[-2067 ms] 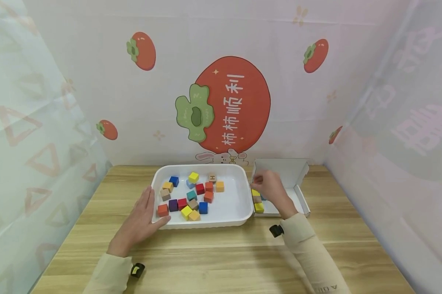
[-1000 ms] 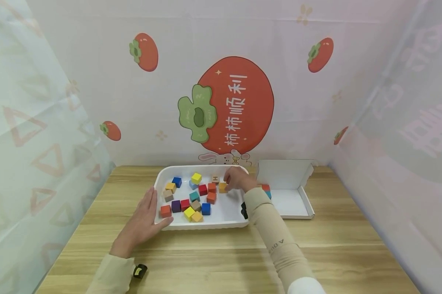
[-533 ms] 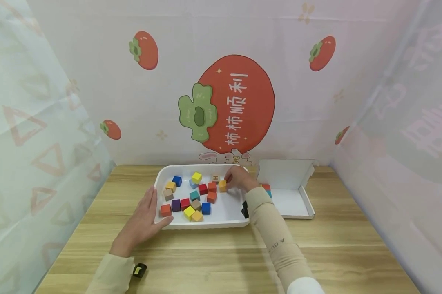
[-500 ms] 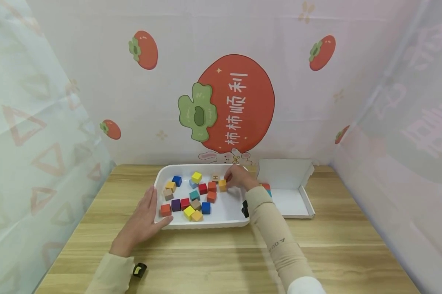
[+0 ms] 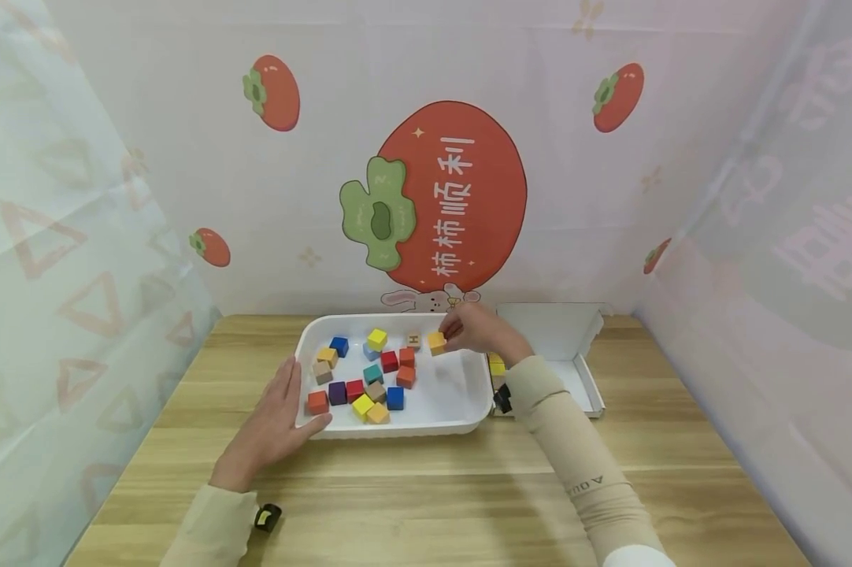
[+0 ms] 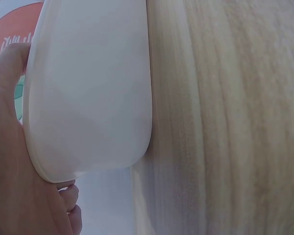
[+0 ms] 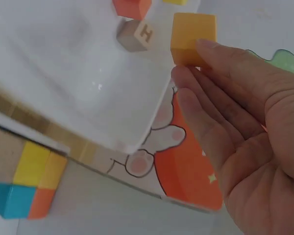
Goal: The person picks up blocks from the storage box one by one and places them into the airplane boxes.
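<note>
In the head view, my right hand (image 5: 474,327) pinches an orange-yellow wooden cube (image 5: 436,343) between thumb and fingertips, raised over the right back part of the white tray (image 5: 461,428). The right wrist view shows the same cube (image 7: 193,39) at my fingertips, beside a plain wooden cube (image 7: 135,35) marked H. My left hand (image 5: 273,421) rests against the tray's left end, fingers straight along the side and thumb at the front rim. Up close in the left wrist view, that hand (image 6: 19,161) lies along the tray wall (image 6: 93,88).
Several coloured cubes, among them a blue cube (image 5: 395,398) and a purple cube (image 5: 337,393), lie in the tray. To its right stands an open white box (image 5: 582,386) holding several cubes, such as a yellow cube (image 7: 30,163), along its left side. A printed cloth (image 5: 568,197) hangs behind.
My right hand has come from the box into the tray, taken hold of the orange-yellow cube and lifted it up and slightly right. The left hand has stayed at the tray.
</note>
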A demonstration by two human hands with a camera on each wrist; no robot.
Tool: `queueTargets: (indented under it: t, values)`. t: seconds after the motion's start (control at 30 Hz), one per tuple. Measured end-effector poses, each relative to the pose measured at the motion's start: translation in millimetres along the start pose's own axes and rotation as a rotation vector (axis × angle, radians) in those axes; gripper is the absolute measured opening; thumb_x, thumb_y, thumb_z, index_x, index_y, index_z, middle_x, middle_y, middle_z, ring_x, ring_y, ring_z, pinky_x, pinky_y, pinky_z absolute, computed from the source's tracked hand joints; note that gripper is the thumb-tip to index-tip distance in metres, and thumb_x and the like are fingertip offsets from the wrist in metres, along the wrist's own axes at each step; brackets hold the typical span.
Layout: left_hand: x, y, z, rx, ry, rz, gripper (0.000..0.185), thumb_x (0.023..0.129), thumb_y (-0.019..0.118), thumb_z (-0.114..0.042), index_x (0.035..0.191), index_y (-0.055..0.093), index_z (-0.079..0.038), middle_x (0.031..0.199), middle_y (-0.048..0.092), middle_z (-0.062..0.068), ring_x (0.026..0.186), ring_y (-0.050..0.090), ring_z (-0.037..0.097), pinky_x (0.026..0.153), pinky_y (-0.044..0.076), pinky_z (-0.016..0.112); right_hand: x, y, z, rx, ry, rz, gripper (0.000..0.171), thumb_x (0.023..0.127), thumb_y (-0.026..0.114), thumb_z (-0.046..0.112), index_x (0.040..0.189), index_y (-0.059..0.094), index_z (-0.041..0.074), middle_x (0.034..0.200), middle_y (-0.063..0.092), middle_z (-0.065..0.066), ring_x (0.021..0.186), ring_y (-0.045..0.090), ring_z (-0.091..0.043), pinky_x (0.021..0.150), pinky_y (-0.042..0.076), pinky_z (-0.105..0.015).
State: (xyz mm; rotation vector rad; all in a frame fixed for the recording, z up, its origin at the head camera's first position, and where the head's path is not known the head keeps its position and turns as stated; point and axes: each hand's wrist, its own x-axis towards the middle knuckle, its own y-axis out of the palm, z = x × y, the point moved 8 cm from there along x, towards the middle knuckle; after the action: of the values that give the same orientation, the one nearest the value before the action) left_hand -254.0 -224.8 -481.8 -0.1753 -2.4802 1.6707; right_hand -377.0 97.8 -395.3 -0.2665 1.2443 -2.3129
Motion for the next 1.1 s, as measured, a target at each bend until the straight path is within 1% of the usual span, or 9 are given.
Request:
queueTargets:
  t: [0.13, 0.33, 0.47, 0.63, 0.77, 0.87, 0.97, 1.1]
  values:
    - [-0.3, -0.2, 0.2, -0.002, -0.004, 0.006, 0.114, 0.095, 0.061, -0.065, 0.169, 0.003, 0.0, 0.178, -0.001, 0.021, 0.163, 0.009, 0.049, 0.123, 0.026, 0.072, -19, -10, -5, 0.029, -0.022, -0.001, 0.028, 0.089, 0.085, 0.011, 0.116, 0.08, 0.007, 0.111, 0.079, -0.007, 0.098, 0.077, -0.019, 0.089, 0.066, -0.033]
    - [-1.0, -0.4, 1.3, 0.004, -0.004, 0.007, 0.115, 0.095, 0.058, -0.07, 0.168, 0.004, 0.0, 0.178, 0.0, 0.021, 0.163, 0.009, 0.048, 0.123, 0.026, 0.071, -45, -25, -27, 0.063, -0.037, -0.025, 0.026, 0.09, 0.084, 0.008, 0.116, 0.079, 0.004, 0.11, 0.079, -0.01, 0.097, 0.078, -0.021, 0.086, 0.067, -0.034]
    - [-0.3, 0.0, 2.2, 0.008, -0.002, 0.007, 0.115, 0.095, 0.058, -0.07, 0.168, 0.004, 0.001, 0.178, 0.0, 0.022, 0.163, 0.009, 0.048, 0.124, 0.026, 0.071, -60, -34, -51, 0.09, -0.007, -0.045, 0.024, 0.091, 0.083, 0.008, 0.114, 0.079, 0.004, 0.109, 0.08, -0.011, 0.095, 0.078, -0.021, 0.086, 0.067, -0.037]
    - [1.2, 0.9, 2.4, 0.011, -0.001, 0.004, 0.114, 0.096, 0.06, -0.067, 0.168, 0.004, 0.0, 0.178, 0.0, 0.022, 0.163, 0.009, 0.048, 0.124, 0.026, 0.071, -84, -43, -77, 0.087, 0.035, -0.083, 0.023, 0.091, 0.082, 0.01, 0.114, 0.079, 0.005, 0.108, 0.081, -0.011, 0.097, 0.078, -0.023, 0.088, 0.067, -0.04]
    - [0.9, 1.2, 1.5, 0.009, -0.004, 0.009, 0.114, 0.096, 0.06, -0.067, 0.169, 0.003, 0.0, 0.178, 0.0, 0.021, 0.163, 0.008, 0.048, 0.123, 0.026, 0.071, -102, -43, -93, 0.098, 0.053, -0.09, 0.024, 0.092, 0.081, 0.008, 0.116, 0.078, 0.001, 0.108, 0.08, -0.015, 0.098, 0.078, -0.025, 0.087, 0.067, -0.039]
    - [0.6, 0.6, 1.1, 0.008, -0.004, 0.012, 0.115, 0.095, 0.059, -0.068, 0.168, 0.004, 0.001, 0.178, 0.0, 0.022, 0.163, 0.008, 0.048, 0.123, 0.026, 0.072, -111, -39, -103, 0.11, 0.073, -0.086, 0.025, 0.093, 0.081, 0.008, 0.117, 0.077, 0.001, 0.108, 0.08, -0.015, 0.097, 0.078, -0.024, 0.086, 0.066, -0.037]
    - [0.7, 0.6, 1.1, 0.012, -0.005, 0.015, 0.114, 0.096, 0.059, -0.067, 0.168, 0.004, 0.001, 0.178, -0.001, 0.022, 0.163, 0.008, 0.048, 0.123, 0.026, 0.072, -118, -34, -110, 0.125, 0.087, -0.082, 0.026, 0.093, 0.081, 0.008, 0.118, 0.077, 0.0, 0.109, 0.08, -0.015, 0.098, 0.078, -0.024, 0.085, 0.066, -0.035]
    - [1.2, 0.9, 1.6, 0.016, -0.004, 0.017, 0.114, 0.096, 0.059, -0.068, 0.168, 0.003, 0.0, 0.178, -0.001, 0.021, 0.164, 0.007, 0.048, 0.123, 0.025, 0.072, -121, -27, -117, 0.137, 0.078, -0.081, 0.027, 0.092, 0.08, 0.007, 0.118, 0.076, -0.002, 0.109, 0.08, -0.018, 0.097, 0.078, -0.025, 0.084, 0.066, -0.034]
